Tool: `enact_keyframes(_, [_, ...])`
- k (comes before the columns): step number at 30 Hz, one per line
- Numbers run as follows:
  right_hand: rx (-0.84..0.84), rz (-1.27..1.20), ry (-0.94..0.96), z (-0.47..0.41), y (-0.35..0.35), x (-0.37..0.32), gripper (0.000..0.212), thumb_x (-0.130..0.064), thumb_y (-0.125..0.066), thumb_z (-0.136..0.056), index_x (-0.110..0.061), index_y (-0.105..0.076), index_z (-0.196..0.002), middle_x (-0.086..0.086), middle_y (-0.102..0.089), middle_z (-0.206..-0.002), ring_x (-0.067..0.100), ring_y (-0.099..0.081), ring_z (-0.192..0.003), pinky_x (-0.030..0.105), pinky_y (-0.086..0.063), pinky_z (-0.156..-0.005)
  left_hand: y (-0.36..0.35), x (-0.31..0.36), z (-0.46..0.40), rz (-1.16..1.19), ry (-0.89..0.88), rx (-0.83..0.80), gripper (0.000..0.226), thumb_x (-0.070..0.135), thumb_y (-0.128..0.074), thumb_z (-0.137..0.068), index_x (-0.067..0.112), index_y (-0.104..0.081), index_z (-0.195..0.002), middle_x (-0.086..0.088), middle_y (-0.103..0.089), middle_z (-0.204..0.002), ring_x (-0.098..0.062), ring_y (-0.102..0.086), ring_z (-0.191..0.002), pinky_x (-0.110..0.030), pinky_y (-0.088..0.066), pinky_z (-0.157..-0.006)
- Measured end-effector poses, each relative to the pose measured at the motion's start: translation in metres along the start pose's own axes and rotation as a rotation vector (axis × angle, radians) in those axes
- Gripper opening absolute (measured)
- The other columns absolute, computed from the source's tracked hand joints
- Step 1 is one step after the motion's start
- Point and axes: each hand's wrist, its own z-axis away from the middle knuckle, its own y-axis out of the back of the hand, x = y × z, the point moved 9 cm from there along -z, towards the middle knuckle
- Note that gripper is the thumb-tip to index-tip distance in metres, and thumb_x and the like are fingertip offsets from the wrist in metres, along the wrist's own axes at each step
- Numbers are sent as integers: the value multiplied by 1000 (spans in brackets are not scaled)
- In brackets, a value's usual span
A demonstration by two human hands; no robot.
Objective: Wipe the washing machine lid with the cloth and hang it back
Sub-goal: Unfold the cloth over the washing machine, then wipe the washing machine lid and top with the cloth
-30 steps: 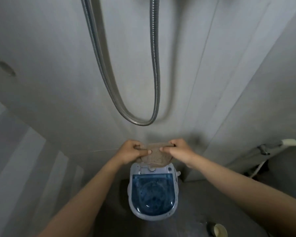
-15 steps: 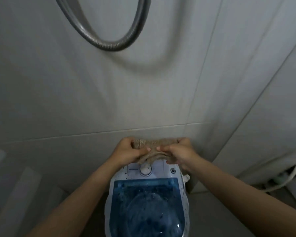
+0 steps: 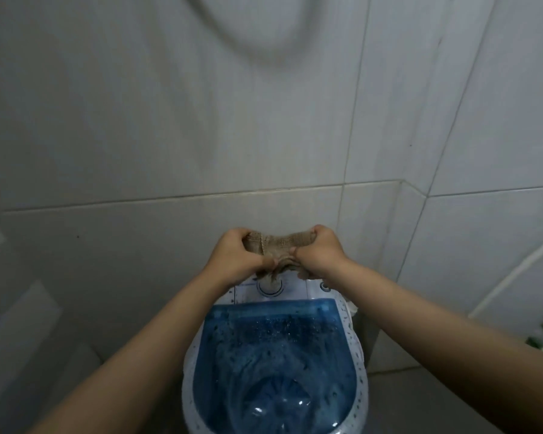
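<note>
A small white washing machine stands below me, its see-through blue lid (image 3: 276,364) closed and speckled with droplets. A round dial (image 3: 270,286) sits on the white panel behind the lid. I hold a beige knitted cloth (image 3: 279,242) bunched between both fists, above the dial and in front of the tiled wall. My left hand (image 3: 235,256) grips the cloth's left end. My right hand (image 3: 318,252) grips its right end. The lower folds of the cloth hang down between my thumbs and partly hide the dial.
A grey tiled wall (image 3: 170,136) rises right behind the machine, with a corner to the right. A white pipe (image 3: 514,270) runs along the right wall. Only the blurred shadow of a hose shows at the top.
My view has tilted down and moved closer to the machine; the shower hose has left the frame. Both hands still hold the cloth, now stretched a little wider apart.
</note>
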Motion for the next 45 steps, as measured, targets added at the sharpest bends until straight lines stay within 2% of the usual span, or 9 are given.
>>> enact_keyframes(3, [-46,-128,-24,30,-1,-9,4,-10,-50,-90,-9,-48,-93,11,-54,-78,22,-54,-63,31,-46,-51,-5,15,27,58,9,-68,67,-6,-66,-76,1,-38,-136,-12,-64,-96,-30,-66,-87,-45,-55,-80])
enact_keyframes(9, [-272,-506,-111,71,-19,-19,35,-38,-54,-90,-9,-58,-110,9,-63,-86,24,-61,-80,36,-51,-75,-17,25,83,231,72,-248,79,-18,-38,-83,8,-4,-149,-19,-62,-110,-20,-57,-81,-26,-40,-62])
enact_keyframes(13, [-314,-581,-128,91,-30,-20,25,-27,-68,-84,-7,-59,-97,9,-64,-80,24,-63,-76,43,-50,-93,-5,15,101,330,59,-269,82,-20,-34,-83,8,4,-150,-20,-51,-139,-31,-52,-123,-42,-40,-104])
enact_keyframes(17, [-433,-668,-202,111,-56,-19,13,-9,-56,-91,-6,-56,-78,12,-59,-78,26,-60,-75,39,-55,-79,11,9,114,448,23,-240,76,-25,-27,-81,5,-5,-147,-25,-49,-138,-33,-51,-125,-40,-37,-105])
enact_keyframes(21, [-318,-722,-283,109,-69,-6,22,9,-34,-91,1,-52,-81,18,-56,-80,28,-57,-70,35,-58,-47,35,-7,116,433,-5,-125,57,-22,-33,-82,4,-32,-133,-20,-62,-122,-26,-64,-108,-22,-48,-68])
enact_keyframes(25, [-113,-485,-211,96,-61,2,20,9,-46,-83,-5,-59,-84,18,-64,-76,28,-62,-57,23,-49,-32,67,-48,113,41,-40,29,53,-8,-55,-82,4,-41,-132,-14,-57,-123,-21,-59,-109,-23,-49,-84])
enact_keyframes(32, [22,328,534,71,-88,-55,19,9,-44,-74,-5,-57,-76,4,-58,-69,21,-53,-62,15,-40,-55,48,-154,121,-948,128,-428,124,40,-78,-69,12,14,-148,-10,12,-159,-25,9,-147,-51,9,-117])
enact_keyframes(38, [-50,1019,701,39,-152,-53,23,1,-50,-87,-2,-52,-110,19,-59,-111,36,-61,-96,37,-46,-67,34,-190,112,-914,96,-536,156,70,-78,-43,17,31,-142,-4,39,-149,-20,34,-137,-56,23,-108])
enact_keyframes(45, [-134,1137,728,31,-186,-36,35,-1,-56,-83,-4,-51,-118,19,-58,-117,36,-59,-103,40,-51,-79,25,-189,100,-804,-62,-501,150,69,-78,-45,33,31,-141,7,38,-148,-14,34,-137,-53,26,-106])
